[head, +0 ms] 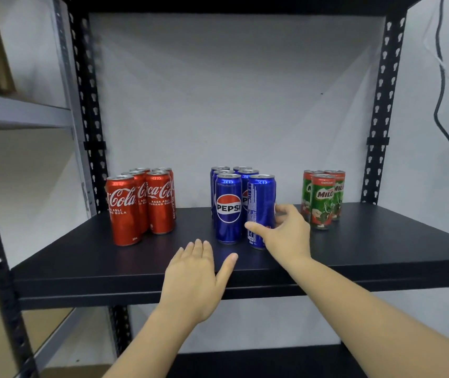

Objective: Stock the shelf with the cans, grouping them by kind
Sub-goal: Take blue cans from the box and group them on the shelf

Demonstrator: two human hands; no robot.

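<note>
Black shelf (381, 241) carries Coca-Cola cans (160, 205); Pepsi cans (228, 211); Milo cans (323, 203)

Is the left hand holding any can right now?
No, the left hand lies flat and open on the shelf's front edge, apart from the cans, while the right hand grips a Pepsi can.

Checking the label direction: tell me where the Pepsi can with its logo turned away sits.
In the head view, that Pepsi can stands front right of the blue group mid-shelf, beside the logo-forward Pepsi can, with the right hand around it.
</note>
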